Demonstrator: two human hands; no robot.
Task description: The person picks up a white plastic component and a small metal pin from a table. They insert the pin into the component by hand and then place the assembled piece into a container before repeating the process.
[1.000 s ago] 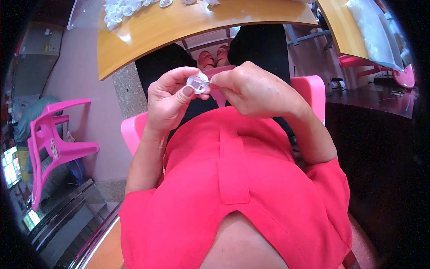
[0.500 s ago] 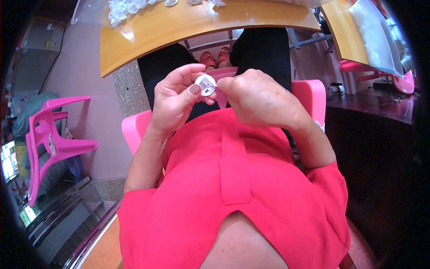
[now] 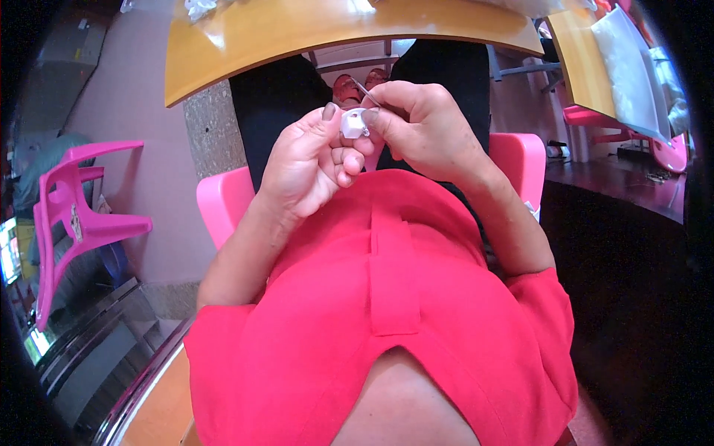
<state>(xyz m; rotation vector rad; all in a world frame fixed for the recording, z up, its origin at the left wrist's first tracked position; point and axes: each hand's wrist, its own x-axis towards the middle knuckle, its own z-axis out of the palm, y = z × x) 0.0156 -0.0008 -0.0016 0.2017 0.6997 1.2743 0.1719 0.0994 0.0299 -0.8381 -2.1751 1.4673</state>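
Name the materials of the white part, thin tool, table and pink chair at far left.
White part: probably hard plastic, smooth, evenly white with clean edges. Thin tool: likely metal, judging by its grey sheen. Table: wood or wood-look laminate, glossy, since it shows a bright reflection. Pink chair: apparently moulded plastic, smooth, with a rounded, evenly coloured form.

- I had the left hand (image 3: 301, 167) pinching a small white piece (image 3: 353, 126) at its fingertips.
- I saw the right hand (image 3: 428, 130) close beside it, its thumb against that piece, a thin metal tool (image 3: 364, 92) poking out from its fingers.
- Beyond both hands I made out a wooden table (image 3: 335, 22), with white parts (image 3: 199, 9) ahead and left of the left hand.
- Well left of that hand, I noted a pink chair (image 3: 74, 215).
- Ahead and right of the right hand lay a pale bag (image 3: 628, 74).
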